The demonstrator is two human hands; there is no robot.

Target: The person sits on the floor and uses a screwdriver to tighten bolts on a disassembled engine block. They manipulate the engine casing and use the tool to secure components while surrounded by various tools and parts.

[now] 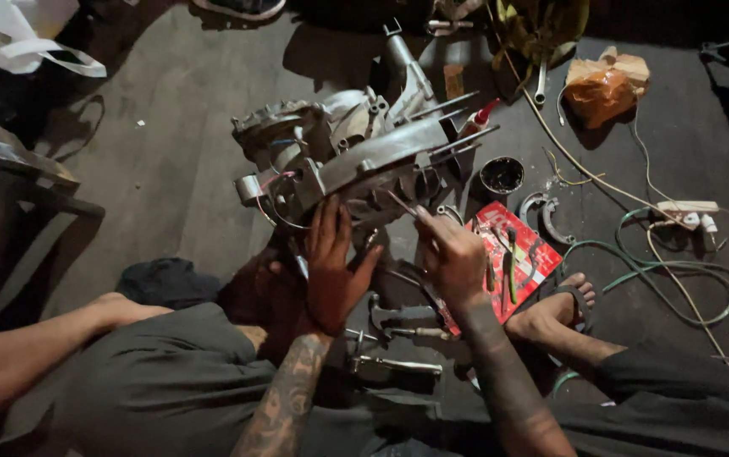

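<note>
Legs: we see our dark grey shorts point(170, 381) lowest in the view, with our knees spread apart on the floor.
Tools near us: grey metal hand tools point(398, 317) lie on the floor between our legs, just below our hands.
Left hand: our left hand point(331, 262) is flat with its fingers spread open, and it presses on the underside of the big silver metal engine case point(356, 156).
Right hand: our right hand point(453, 254) has its fingers closed around a thin metal rod-like tool point(403, 205); the tip of the tool touches the engine case.
Engine case: it sits on the dark grey floor point(170, 169) in the middle of the view, just past our hands, with long thin bolts sticking out on its right side.
Red pack: a flat red card pack point(517, 254) with small tools on it lies just right of our right hand.
Foot: our bare foot in a sandal point(572, 296) rests next to the red pack.
Little tub: a small round black tub point(502, 175) stands near the engine case, to its right.
Cords: green and white cords point(678, 271) curl on the floor far to the right.
Bag: a crumpled orange plastic bag point(606, 85) lies at the far right.
</note>
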